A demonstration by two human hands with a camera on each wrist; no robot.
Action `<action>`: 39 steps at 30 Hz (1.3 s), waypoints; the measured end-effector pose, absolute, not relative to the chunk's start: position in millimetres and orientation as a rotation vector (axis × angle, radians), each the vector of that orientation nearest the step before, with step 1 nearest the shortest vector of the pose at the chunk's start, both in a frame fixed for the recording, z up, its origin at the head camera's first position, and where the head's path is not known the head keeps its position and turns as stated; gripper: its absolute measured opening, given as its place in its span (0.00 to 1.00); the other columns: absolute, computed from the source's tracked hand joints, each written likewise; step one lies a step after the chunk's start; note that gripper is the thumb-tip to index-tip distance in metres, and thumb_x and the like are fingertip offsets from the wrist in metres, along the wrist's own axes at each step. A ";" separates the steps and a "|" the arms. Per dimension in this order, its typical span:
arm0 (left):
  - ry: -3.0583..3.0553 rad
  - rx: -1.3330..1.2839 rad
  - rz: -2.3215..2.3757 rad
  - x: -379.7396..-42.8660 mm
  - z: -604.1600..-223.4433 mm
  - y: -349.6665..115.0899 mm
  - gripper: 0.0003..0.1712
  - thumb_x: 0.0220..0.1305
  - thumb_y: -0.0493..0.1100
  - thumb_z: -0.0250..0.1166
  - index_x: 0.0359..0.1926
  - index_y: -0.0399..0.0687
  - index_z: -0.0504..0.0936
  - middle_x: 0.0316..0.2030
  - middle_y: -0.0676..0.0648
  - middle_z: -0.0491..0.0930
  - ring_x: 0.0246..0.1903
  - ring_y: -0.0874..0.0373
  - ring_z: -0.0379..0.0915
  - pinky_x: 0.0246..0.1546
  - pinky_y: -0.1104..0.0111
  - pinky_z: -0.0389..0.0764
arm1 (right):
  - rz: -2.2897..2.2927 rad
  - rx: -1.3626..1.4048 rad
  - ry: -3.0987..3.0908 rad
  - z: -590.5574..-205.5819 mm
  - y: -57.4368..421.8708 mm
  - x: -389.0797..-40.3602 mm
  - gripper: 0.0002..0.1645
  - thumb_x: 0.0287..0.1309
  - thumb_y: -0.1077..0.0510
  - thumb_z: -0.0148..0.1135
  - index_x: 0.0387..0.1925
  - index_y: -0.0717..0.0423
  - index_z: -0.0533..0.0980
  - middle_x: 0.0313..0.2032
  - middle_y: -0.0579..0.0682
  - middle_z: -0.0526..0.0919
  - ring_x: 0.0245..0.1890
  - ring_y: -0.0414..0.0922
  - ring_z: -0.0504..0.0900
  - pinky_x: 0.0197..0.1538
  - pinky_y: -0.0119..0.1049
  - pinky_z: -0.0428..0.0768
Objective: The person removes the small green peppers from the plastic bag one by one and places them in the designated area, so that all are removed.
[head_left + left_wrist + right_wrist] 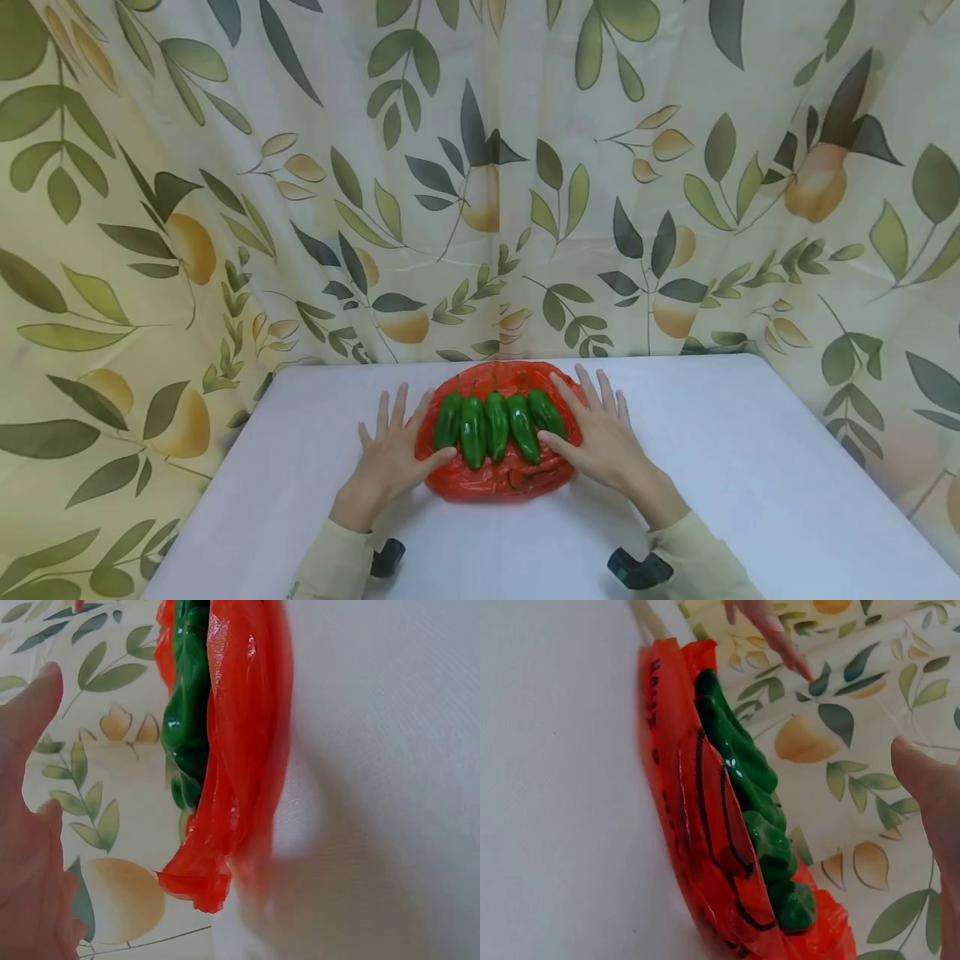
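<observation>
Several glossy green peppers (497, 427) lie side by side in a row, stems pointing to the far side, on a flattened red plastic bag (480, 483). At the bag's left side my left hand (390, 457) hovers with fingers spread and thumb extended toward the leftmost pepper. On the opposite side my right hand (603, 442) is spread too, overlapping the bag's right edge in the head view. Neither hand grips anything. The right wrist view shows black printing on the bag (694, 817) and the peppers (742, 772) resting against it.
A white table (300, 467) carries the bag near its far edge. Behind it hangs a curtain (480, 208) printed with leaves and fruit. A dark wrist camera (639, 570) sits by the right sleeve, and another dark camera (387, 558) by the left.
</observation>
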State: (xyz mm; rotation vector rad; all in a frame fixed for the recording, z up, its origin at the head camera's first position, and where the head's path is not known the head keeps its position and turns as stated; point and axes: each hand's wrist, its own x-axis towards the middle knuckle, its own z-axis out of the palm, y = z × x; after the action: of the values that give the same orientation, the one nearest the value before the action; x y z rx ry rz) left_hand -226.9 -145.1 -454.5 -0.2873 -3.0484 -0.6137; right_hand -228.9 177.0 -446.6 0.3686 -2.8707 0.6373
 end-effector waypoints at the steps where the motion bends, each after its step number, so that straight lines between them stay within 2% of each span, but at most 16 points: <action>1: -3.054 -0.292 -0.623 -227.4 -455.1 -145.2 0.55 0.60 0.74 0.60 0.81 0.69 0.45 0.82 0.43 0.35 0.80 0.34 0.25 0.67 0.21 0.39 | 0.649 0.371 -2.866 -447.1 176.3 -229.5 0.57 0.56 0.28 0.61 0.80 0.43 0.53 0.81 0.60 0.44 0.79 0.68 0.38 0.73 0.77 0.43; 8: -3.074 -0.325 -0.657 -229.7 -461.6 -146.3 0.57 0.58 0.73 0.63 0.81 0.69 0.46 0.81 0.42 0.43 0.80 0.33 0.33 0.67 0.22 0.44 | 0.755 0.438 -2.758 -447.8 170.4 -232.5 0.52 0.57 0.35 0.67 0.78 0.43 0.57 0.78 0.61 0.53 0.78 0.65 0.50 0.70 0.76 0.58; 15: -3.089 -0.357 -0.755 -232.0 -469.1 -146.3 0.56 0.57 0.72 0.66 0.80 0.69 0.49 0.80 0.40 0.49 0.78 0.32 0.41 0.67 0.23 0.49 | 0.878 0.533 -2.707 -452.9 165.8 -233.1 0.48 0.59 0.45 0.70 0.77 0.45 0.60 0.72 0.60 0.65 0.71 0.62 0.64 0.63 0.71 0.72; 21: -3.122 -0.347 -0.775 -231.7 -471.2 -147.1 0.56 0.57 0.72 0.65 0.80 0.69 0.49 0.79 0.39 0.50 0.78 0.33 0.42 0.68 0.25 0.50 | 0.913 0.539 -2.734 -461.0 164.6 -233.5 0.45 0.61 0.46 0.69 0.76 0.44 0.61 0.71 0.59 0.67 0.69 0.61 0.68 0.63 0.69 0.74; 29: -3.153 -0.330 -0.786 -232.9 -469.7 -149.8 0.56 0.58 0.71 0.66 0.81 0.64 0.50 0.77 0.37 0.52 0.76 0.35 0.46 0.69 0.27 0.53 | 0.895 0.536 -2.757 -469.2 166.4 -237.3 0.44 0.61 0.47 0.69 0.76 0.46 0.62 0.70 0.60 0.68 0.67 0.61 0.70 0.63 0.68 0.75; 39: -3.170 -0.331 -0.795 -231.0 -471.9 -150.8 0.56 0.58 0.67 0.68 0.80 0.57 0.52 0.76 0.37 0.56 0.75 0.34 0.48 0.69 0.27 0.54 | 0.890 0.527 -2.798 -473.5 170.1 -237.1 0.43 0.62 0.48 0.68 0.75 0.48 0.63 0.70 0.65 0.66 0.68 0.66 0.69 0.63 0.72 0.72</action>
State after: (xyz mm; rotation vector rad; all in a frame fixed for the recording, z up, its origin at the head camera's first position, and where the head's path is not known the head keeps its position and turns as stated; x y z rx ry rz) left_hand -231.0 -150.8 -471.9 -0.3311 -3.1700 -0.7953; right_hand -237.1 170.1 -473.5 0.5269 -2.7978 0.8896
